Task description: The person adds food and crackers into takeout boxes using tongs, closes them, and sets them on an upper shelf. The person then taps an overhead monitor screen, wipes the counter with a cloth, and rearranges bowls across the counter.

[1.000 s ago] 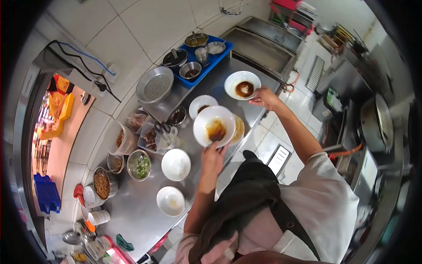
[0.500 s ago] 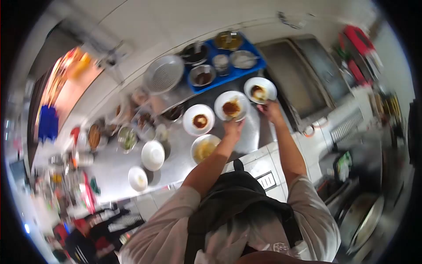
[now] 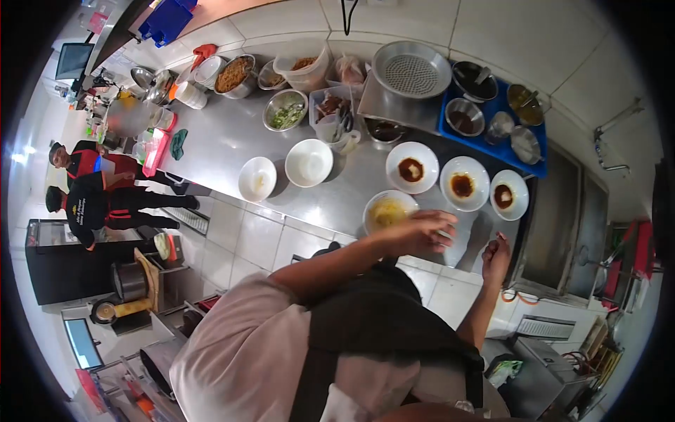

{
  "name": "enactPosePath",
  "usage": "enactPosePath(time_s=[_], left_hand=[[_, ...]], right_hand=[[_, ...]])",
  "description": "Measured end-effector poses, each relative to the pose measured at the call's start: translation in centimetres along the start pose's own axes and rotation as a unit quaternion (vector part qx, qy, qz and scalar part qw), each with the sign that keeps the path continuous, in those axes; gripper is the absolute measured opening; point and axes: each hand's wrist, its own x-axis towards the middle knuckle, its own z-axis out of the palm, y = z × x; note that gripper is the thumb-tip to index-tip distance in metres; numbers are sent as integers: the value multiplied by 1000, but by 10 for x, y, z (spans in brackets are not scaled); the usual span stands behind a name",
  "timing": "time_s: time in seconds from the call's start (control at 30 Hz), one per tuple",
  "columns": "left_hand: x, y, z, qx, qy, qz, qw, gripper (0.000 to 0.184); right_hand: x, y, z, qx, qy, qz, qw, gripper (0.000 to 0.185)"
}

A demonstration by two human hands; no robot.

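Three white bowls with dark brown sauce stand in a row at the right of the steel counter: one on the left [image 3: 412, 168], one in the middle [image 3: 465, 183] and one on the right [image 3: 508, 195]. My left hand [image 3: 424, 233] hovers just right of a bowl with yellowish contents [image 3: 389, 212], partly covering its edge; its fingers are apart and hold nothing. My right hand [image 3: 496, 257], below the right sauce bowl, has curled fingers; whether anything is in them cannot be made out. Two white bowls, one larger [image 3: 309, 163] and one smaller [image 3: 257, 179], stand further left.
Behind the bowls are a chopped-greens bowl [image 3: 285, 110], a perforated metal pan [image 3: 412, 68] and a blue tray [image 3: 538, 166] of sauce containers. A sink [image 3: 552, 218] is at the right. Two people [image 3: 91, 184] stand at the far left beyond the counter.
Both hands have let go of the sauce bowls, which now stand in a row, and have drawn back toward my body. The view has turned toward the left, bringing the two people into clear sight.
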Motion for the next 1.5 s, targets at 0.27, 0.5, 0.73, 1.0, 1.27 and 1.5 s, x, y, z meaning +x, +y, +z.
enactPosePath(time_s=[0.27,0.5,0.73,1.0,1.27,1.5], left_hand=[[-212,6,-269,-264,464,370,761,23],[-271,48,-318,-168,517,394,742,42],[-284,58,-362,-33,483,374,791,40],[-325,75,-266,83,341,289,891,49],[-175,-36,-149,366,69,135,918,50],[21,-181,-98,351,60,241,903,36]], right_hand=[[-84,37,229,17,-371,195,908,31],[-77,198,431,-275,-252,194,908,57],[-76,246,438,-184,-242,107,947,50],[-173,91,274,-184,-230,68,953,49],[-119,30,-72,-400,-73,-143,903,51],[-24,35,-137,-124,0,-81,989,42]])
